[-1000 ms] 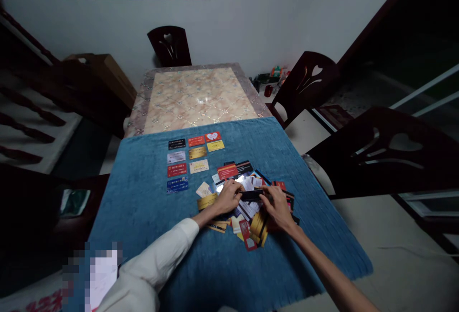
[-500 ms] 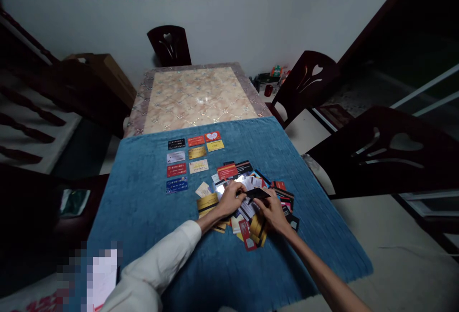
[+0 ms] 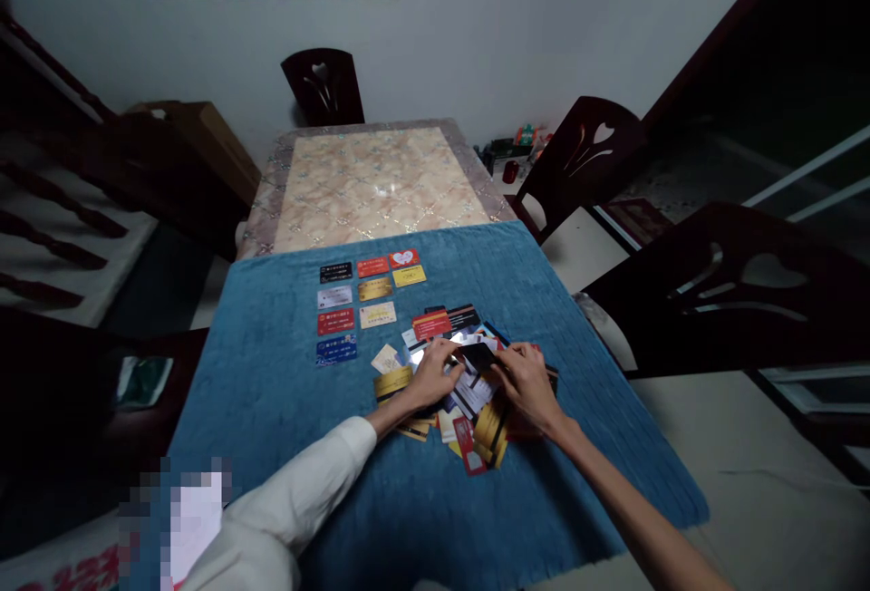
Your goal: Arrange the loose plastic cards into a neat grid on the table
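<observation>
A black card (image 3: pixel 478 356) is held over a loose pile of cards by both hands. My left hand (image 3: pixel 433 375) pinches its left edge, and my right hand (image 3: pixel 528 384) grips the right edge. Below them lie overlapping cards: a red card (image 3: pixel 431 324) at the back, gold cards (image 3: pixel 490 432) and a narrow red card (image 3: pixel 468 448) in front, another gold card (image 3: pixel 392 381) by my left wrist. Left of the pile, several cards lie apart in columns, among them a blue card (image 3: pixel 336 350), a yellow card (image 3: pixel 409 276) and a white-heart card (image 3: pixel 403 257).
A blue cloth (image 3: pixel 258 401) covers the near part of the table; the patterned tabletop (image 3: pixel 381 183) shows beyond it. Dark wooden chairs stand at the far end (image 3: pixel 324 88) and along the right side (image 3: pixel 740 292). A cardboard box (image 3: pixel 221 151) is at the left.
The black card has shifted slightly left and tilted, its face turned differently. My right hand has moved a little right and up, its fingers now at the card's right edge.
</observation>
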Demonstrator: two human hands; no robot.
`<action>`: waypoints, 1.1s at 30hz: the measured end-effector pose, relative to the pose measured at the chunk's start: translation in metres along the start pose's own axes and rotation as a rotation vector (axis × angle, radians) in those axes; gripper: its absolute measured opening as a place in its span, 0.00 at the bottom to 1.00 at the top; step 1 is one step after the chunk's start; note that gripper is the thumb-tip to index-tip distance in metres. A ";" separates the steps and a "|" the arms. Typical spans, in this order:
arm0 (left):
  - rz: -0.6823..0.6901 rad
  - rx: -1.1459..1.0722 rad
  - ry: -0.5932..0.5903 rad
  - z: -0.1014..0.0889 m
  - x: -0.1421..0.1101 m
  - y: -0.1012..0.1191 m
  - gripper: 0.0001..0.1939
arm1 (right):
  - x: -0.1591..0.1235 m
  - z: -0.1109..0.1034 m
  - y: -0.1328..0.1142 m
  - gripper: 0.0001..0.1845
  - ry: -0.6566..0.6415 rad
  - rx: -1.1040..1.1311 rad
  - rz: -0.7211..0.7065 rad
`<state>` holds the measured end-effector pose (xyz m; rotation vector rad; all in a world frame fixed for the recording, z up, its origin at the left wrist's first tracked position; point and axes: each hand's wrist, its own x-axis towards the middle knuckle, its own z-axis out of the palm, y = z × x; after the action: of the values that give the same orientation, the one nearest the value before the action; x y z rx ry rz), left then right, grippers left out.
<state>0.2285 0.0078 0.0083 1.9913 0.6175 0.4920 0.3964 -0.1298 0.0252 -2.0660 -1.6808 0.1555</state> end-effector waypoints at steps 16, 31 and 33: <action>-0.034 0.058 0.066 -0.007 0.000 -0.008 0.10 | 0.024 -0.004 -0.004 0.18 -0.077 -0.149 -0.167; -0.096 0.065 0.070 -0.011 -0.002 -0.012 0.09 | 0.002 0.021 -0.009 0.24 0.067 -0.229 -0.179; -0.089 0.064 0.073 -0.012 -0.002 -0.012 0.10 | 0.002 0.021 -0.009 0.25 0.070 -0.226 -0.162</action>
<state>0.2177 0.0196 0.0027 2.0031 0.7724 0.4978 0.3809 -0.1209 0.0111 -2.0531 -1.8862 -0.1654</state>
